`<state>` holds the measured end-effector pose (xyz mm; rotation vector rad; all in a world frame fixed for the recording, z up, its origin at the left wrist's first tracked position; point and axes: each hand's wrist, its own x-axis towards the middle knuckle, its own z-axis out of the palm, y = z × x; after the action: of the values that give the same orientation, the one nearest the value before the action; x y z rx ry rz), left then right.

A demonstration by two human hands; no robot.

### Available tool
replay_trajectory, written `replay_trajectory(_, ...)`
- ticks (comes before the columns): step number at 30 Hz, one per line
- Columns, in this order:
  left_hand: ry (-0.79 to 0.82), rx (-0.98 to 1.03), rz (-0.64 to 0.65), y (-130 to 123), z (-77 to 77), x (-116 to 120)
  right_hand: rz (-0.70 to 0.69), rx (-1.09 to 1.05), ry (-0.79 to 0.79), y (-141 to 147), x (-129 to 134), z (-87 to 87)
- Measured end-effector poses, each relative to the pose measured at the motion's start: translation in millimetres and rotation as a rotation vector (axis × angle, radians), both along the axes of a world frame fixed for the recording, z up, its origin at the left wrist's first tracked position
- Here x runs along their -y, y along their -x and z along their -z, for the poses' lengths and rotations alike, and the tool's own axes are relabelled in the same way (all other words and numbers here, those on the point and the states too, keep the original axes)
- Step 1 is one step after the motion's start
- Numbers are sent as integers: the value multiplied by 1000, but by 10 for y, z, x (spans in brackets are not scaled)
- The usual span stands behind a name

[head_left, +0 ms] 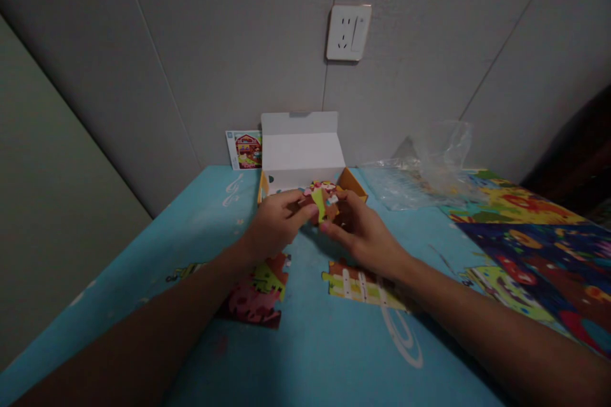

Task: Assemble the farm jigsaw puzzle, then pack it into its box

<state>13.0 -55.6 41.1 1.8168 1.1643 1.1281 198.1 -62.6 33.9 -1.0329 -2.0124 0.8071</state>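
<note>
My left hand (274,222) pinches brown and green jigsaw puzzle pieces (319,205) between thumb and fingers. On their other side, my right hand (365,232) grips the same small cluster; whether the pieces are joined I cannot tell. They are held up just in front of an open cardboard box (303,151), whose white lid stands raised. Below my left wrist lies a pink and green puzzle section (258,299), partly covered by the forearm. A puzzle section with a white fence (356,285) lies under my right hand, its right end hidden by the arm.
A picture card (248,150) leans on the wall beside the box. To the right, a clear plastic bag (405,181) lies near colourful puzzle pictures (539,203). The table cover (315,356) is blue with printed figures. A wall socket (348,32) sits above.
</note>
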Motion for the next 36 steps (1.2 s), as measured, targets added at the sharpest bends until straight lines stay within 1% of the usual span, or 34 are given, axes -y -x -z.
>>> replay_trajectory(2,2,110,-108,18,-20,-28,-4,289,-45,-92,15,-115)
replay_trajectory(4,20,218,-199,41,-35,-63,-67,573,-49,-191,44,-213)
replay_trajectory(5,38,262,-230,50,-41,-80,-106,673,-44,-231,62,-248)
replay_trajectory(7,99,316,-263,62,-47,-106,-167,778,-27,-281,101,-285)
replay_trajectory(10,192,312,-293,65,-45,-130,-220,770,26,-285,142,-280)
replay_trajectory(12,192,276,-282,63,-29,-138,-265,717,71,-258,155,-264)
replay_trajectory(13,177,251,-254,62,-16,-139,-290,689,97,-241,160,-256)
replay_trajectory(15,149,169,-140,58,17,-129,-333,646,138,-207,170,-246)
replay_trajectory(17,140,27,24,51,54,-95,-359,621,152,-184,177,-239)
replay_trajectory(18,126,-69,109,46,70,-71,-355,622,132,-179,174,-234)
replay_trajectory(19,100,-178,193,41,83,-44,-337,633,90,-180,166,-227)
replay_trajectory(21,35,-387,320,37,98,7,-243,685,-18,-198,130,-207)
replay_trajectory(22,9,-466,358,39,100,26,-177,721,-65,-213,104,-197)
replay_trajectory(24,-12,-556,404,48,98,47,-46,785,-113,-251,50,-183)
replay_trajectory(26,-8,-583,415,59,96,49,22,804,-136,-295,10,-186)
replay_trajectory(27,-10,-591,410,61,97,47,25,798,-151,-320,-2,-195)
replay_trajectory(29,-26,-603,371,56,107,42,-10,781,-150,-374,-15,-218)
replay_trajectory(31,-36,-616,312,40,122,39,-36,779,-82,-429,-25,-236)
replay_trajectory(33,-41,-636,270,21,138,38,-33,788,18,-470,-42,-241)
replay_trajectory(36,-30,-673,259,5,143,34,-33,795,150,-484,-71,-243)
